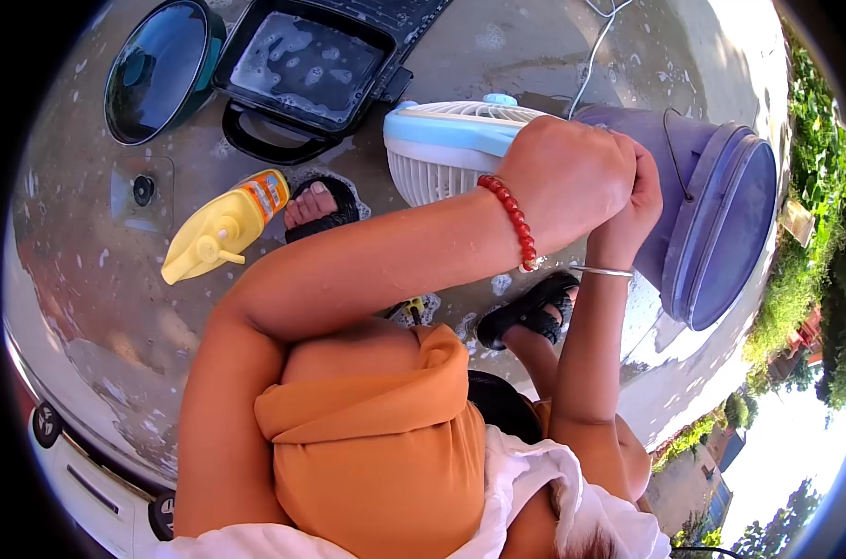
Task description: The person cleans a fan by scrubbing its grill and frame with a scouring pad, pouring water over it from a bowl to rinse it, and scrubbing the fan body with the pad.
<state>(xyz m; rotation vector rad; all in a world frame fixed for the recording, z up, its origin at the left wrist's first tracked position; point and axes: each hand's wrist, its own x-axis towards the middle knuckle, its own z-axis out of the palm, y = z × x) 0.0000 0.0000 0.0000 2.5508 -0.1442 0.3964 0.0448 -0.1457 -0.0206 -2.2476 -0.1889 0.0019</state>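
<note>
Fingers of left hand (572, 172) and right hand (639, 194) curl together, two o'clock, presumably for mutual bracing; grasped item: cannot tell. Fan (432, 170), twelve o'clock, apparently kept within reach.

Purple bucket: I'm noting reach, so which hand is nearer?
Right. The right hand partly overlaps the bucket in view; the left hand overlaps the fan, farther off.

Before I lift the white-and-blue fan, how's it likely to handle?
The fan is probably stiff and light for its size: the housing looks like moulded plastic. Its narrow slats may crack under a hard squeeze. The white cord passing behind it could drag or snag, if attached; the connection is hidden.
</note>
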